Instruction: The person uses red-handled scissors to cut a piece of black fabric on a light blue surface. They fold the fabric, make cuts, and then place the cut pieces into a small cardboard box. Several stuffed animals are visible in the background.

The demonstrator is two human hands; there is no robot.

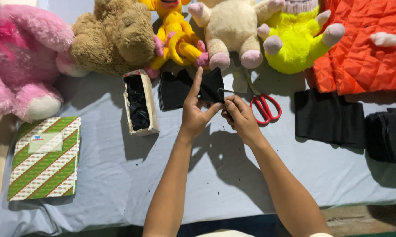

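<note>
Both hands meet over the middle of the table [119,175], which is draped in a pale grey-blue cloth: the left hand [197,112] pinches a small piece of black fabric [212,85] between thumb and fingers with the forefinger pointing straight up, and the right hand [239,115] is closed on the same piece at its lower right edge, fingertips drawn together. The fabric is held up just above the cloth, between the two hands. Going from the left edge, a big pink plush toy [18,57] sits at the far corner, and below it a flat box with green, white and red diagonal stripes [46,158] lies near the table's front. Next comes a brown teddy bear [114,37], and in front of it a small open carton filled with black scraps [139,103]. A yellow plush toy [178,39] leans behind another flat black piece [174,90], just left of the hands. Behind the hands sits a cream plush toy with pink feet [233,30]. Red-handled scissors [264,105] lie just right of the right hand. Further right are a bright yellow-green plush toy [294,48], an orange quilted cloth [364,44], and stacks of folded black fabric [329,116].
</note>
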